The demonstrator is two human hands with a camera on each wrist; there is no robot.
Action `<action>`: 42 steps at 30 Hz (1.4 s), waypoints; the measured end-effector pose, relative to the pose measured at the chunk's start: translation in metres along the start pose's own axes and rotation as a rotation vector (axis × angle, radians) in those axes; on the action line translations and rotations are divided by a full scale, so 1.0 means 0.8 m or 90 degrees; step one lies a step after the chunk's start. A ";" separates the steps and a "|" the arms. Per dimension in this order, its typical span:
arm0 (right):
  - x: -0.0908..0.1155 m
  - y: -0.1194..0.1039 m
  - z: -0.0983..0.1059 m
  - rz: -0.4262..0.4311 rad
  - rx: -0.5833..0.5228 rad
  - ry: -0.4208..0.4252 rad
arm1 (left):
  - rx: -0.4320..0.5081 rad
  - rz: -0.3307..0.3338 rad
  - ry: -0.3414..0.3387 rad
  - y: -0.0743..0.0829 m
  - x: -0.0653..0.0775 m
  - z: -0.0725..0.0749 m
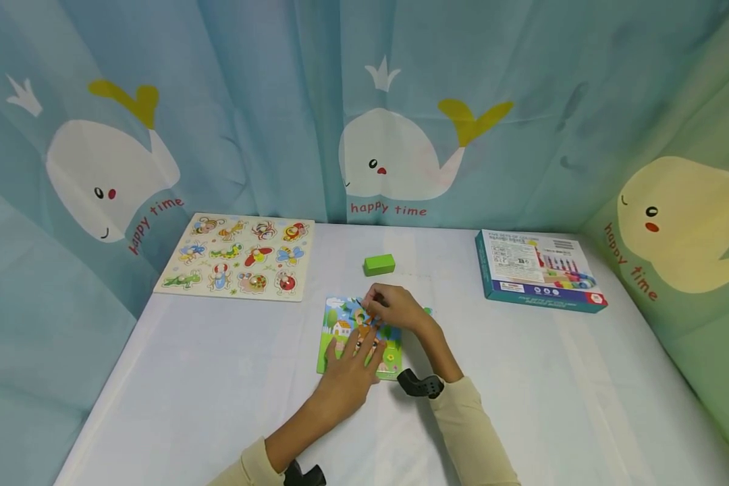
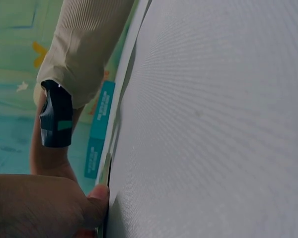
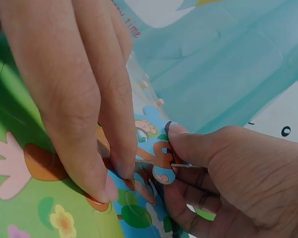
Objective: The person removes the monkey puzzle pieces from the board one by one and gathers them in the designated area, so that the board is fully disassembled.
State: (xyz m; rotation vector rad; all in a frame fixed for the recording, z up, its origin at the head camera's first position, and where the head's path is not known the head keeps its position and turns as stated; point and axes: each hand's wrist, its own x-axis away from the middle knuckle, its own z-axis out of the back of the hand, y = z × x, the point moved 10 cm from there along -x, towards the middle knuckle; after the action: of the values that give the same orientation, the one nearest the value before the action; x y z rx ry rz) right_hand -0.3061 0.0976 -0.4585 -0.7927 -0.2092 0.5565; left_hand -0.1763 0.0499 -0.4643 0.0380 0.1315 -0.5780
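Observation:
In the head view a colourful jigsaw puzzle [image 1: 330,344] with a cartoon house and meadow lies flat on the white table. My left hand [image 1: 346,381] rests over it from the front, fingers spread and fairly straight, fingertips on the picture. Its thumb [image 2: 100,196] is at the puzzle's edge in the left wrist view. At the far edge of the puzzle, my right hand [image 1: 397,309] pinches a jigsaw piece [image 3: 161,153] between thumb and fingers. That blue piece with orange and brown shapes is lifted and tilted in the right wrist view, close to the left fingertips.
Beyond the puzzle is a green block [image 1: 379,264]. A wooden insect puzzle board [image 1: 231,294] lies at the back left. At the back right sits a teal and white box [image 1: 537,270]. Curtains with whales [image 1: 395,155] hang behind the table.

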 end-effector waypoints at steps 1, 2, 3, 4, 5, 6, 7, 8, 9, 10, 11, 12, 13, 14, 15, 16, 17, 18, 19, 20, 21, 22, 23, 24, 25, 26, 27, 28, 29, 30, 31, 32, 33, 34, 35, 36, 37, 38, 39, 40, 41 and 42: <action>0.000 0.000 0.000 0.001 -0.007 0.000 | 0.002 0.001 -0.003 0.000 0.000 0.000; 0.000 0.001 0.000 0.002 -0.015 0.002 | 0.003 0.001 -0.005 0.000 0.000 0.000; 0.000 0.001 0.001 0.000 -0.024 0.003 | 0.003 0.001 -0.007 0.000 0.000 -0.001; 0.000 0.003 0.001 -0.003 -0.033 0.005 | 0.004 0.001 -0.010 0.000 -0.001 -0.001; 0.000 0.004 0.001 -0.005 -0.040 0.007 | 0.005 0.001 -0.012 0.000 -0.001 -0.001; 0.000 0.006 0.001 -0.009 -0.047 0.009 | 0.009 0.002 -0.015 0.000 -0.001 -0.001; 0.000 0.008 0.001 -0.013 -0.055 0.012 | 0.012 0.002 -0.017 0.000 0.000 -0.002; 0.001 0.009 0.001 -0.018 -0.065 0.015 | 0.013 0.001 -0.018 0.000 -0.001 -0.003; 0.001 0.011 0.002 -0.023 -0.071 0.019 | 0.013 0.002 -0.021 0.000 -0.001 -0.004; 0.001 0.012 0.002 -0.028 -0.076 0.023 | 0.013 0.002 -0.024 -0.001 -0.001 -0.005; 0.002 0.012 0.003 -0.030 -0.081 0.029 | 0.012 0.003 -0.027 -0.001 -0.001 -0.006; 0.002 0.013 0.004 -0.031 -0.087 0.035 | 0.010 0.003 -0.027 -0.001 -0.001 -0.008; 0.002 0.013 0.005 -0.034 -0.093 0.039 | 0.006 0.002 -0.027 -0.001 -0.002 -0.008; 0.002 0.014 0.006 -0.037 -0.097 0.044 | 0.001 0.001 -0.027 -0.001 -0.002 -0.009; 0.002 0.014 0.007 -0.040 -0.100 0.048 | -0.002 0.001 -0.027 -0.001 -0.002 -0.009; 0.002 0.015 0.008 -0.044 -0.103 0.052 | -0.003 0.000 -0.024 -0.001 -0.002 -0.008; 0.002 0.016 0.010 -0.046 -0.105 0.057 | -0.003 -0.001 -0.021 -0.001 -0.002 -0.007; 0.003 0.016 0.011 -0.047 -0.100 0.063 | -0.002 -0.002 -0.015 -0.001 -0.002 -0.006; 0.003 0.017 0.013 -0.048 -0.097 0.069 | -0.001 -0.003 -0.012 0.000 -0.002 -0.004; 0.004 0.018 0.014 -0.049 -0.091 0.076 | 0.001 -0.003 -0.009 0.000 -0.002 -0.003; 0.004 0.018 0.016 -0.047 -0.084 0.083 | 0.003 -0.004 -0.007 0.000 -0.001 -0.002; 0.004 0.018 0.017 -0.045 -0.077 0.089 | 0.006 -0.004 -0.006 0.001 -0.001 -0.002; 0.005 0.019 0.018 -0.042 -0.073 0.094 | 0.008 -0.004 -0.007 0.001 0.000 -0.001; 0.005 0.019 0.018 -0.037 -0.072 0.098 | 0.009 -0.004 -0.009 0.001 0.000 -0.001; 0.005 0.020 0.018 -0.036 -0.079 0.100 | 0.009 -0.002 -0.012 0.001 0.000 -0.001; 0.005 0.021 0.018 -0.033 -0.088 0.103 | 0.008 0.000 -0.015 0.000 0.001 -0.001; 0.005 0.021 0.019 -0.028 -0.097 0.107 | 0.009 0.001 -0.018 0.000 0.001 -0.001; 0.006 0.022 0.020 -0.025 -0.107 0.112 | 0.008 0.002 -0.020 0.000 0.001 -0.001; 0.006 0.023 0.020 -0.021 -0.119 0.117 | 0.007 0.003 -0.022 0.000 0.002 -0.001; 0.007 0.024 0.022 -0.017 -0.129 0.123 | 0.005 0.004 -0.023 0.000 0.002 -0.001; 0.008 0.026 0.023 -0.017 -0.144 0.131 | 0.005 0.005 -0.023 0.000 0.002 0.000; 0.009 0.027 0.025 -0.017 -0.160 0.138 | 0.004 0.005 -0.022 0.000 0.003 0.000; 0.010 0.029 0.027 -0.017 -0.175 0.145 | 0.004 0.005 -0.021 0.000 0.003 0.000; 0.011 0.030 0.030 -0.018 -0.193 0.151 | 0.004 0.005 -0.020 0.000 0.003 0.001; 0.012 0.031 0.033 -0.020 -0.213 0.157 | 0.002 0.005 -0.018 0.000 0.004 0.001; 0.014 0.032 0.036 -0.024 -0.233 0.164 | 0.002 0.004 -0.016 0.000 0.004 0.001; 0.016 0.034 0.039 -0.029 -0.252 0.170 | 0.002 0.004 -0.014 0.001 0.004 0.001; 0.018 0.033 0.043 -0.029 -0.263 0.176 | 0.001 0.004 -0.012 0.001 0.003 0.001; 0.020 0.033 0.047 -0.027 -0.271 0.179 | 0.000 0.004 -0.009 0.001 0.003 0.002; 0.022 0.032 0.052 -0.027 -0.273 0.185 | -0.001 0.004 -0.005 0.001 0.003 0.002; 0.024 0.032 0.057 -0.026 -0.272 0.190 | -0.004 0.004 -0.002 0.001 0.003 0.003; 0.026 0.032 0.062 -0.025 -0.264 0.193 | -0.005 0.005 0.002 0.001 0.003 0.003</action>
State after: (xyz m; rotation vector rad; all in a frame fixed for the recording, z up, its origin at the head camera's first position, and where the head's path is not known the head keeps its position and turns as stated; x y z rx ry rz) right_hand -0.3174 0.1542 -0.4431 -1.2618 -0.0580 0.3519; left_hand -0.1736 0.0494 -0.4620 0.0311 0.1365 -0.5702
